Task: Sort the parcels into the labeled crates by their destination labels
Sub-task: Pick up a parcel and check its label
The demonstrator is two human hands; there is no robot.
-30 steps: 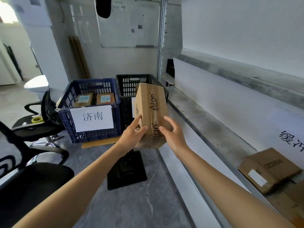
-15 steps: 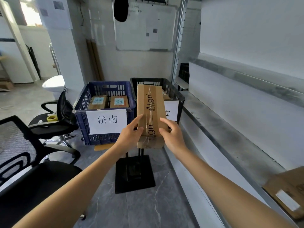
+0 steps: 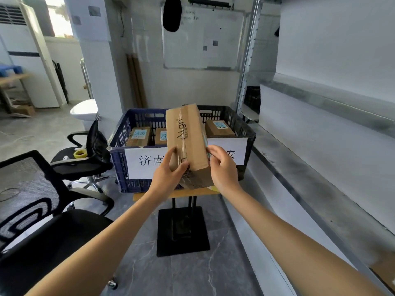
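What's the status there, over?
Both hands, left hand and right hand, gripping the parcel. Held before blue crate and black crate. Nothing blocking.

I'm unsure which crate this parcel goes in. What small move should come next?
Probably tip the parcel so its label faces you: both hands hold it with only the taped side showing, between the blue crate and black crate.

The parcel [image 3: 185,142] reads "Align"; the blue crate's sign [image 3: 145,162] reads "济南".
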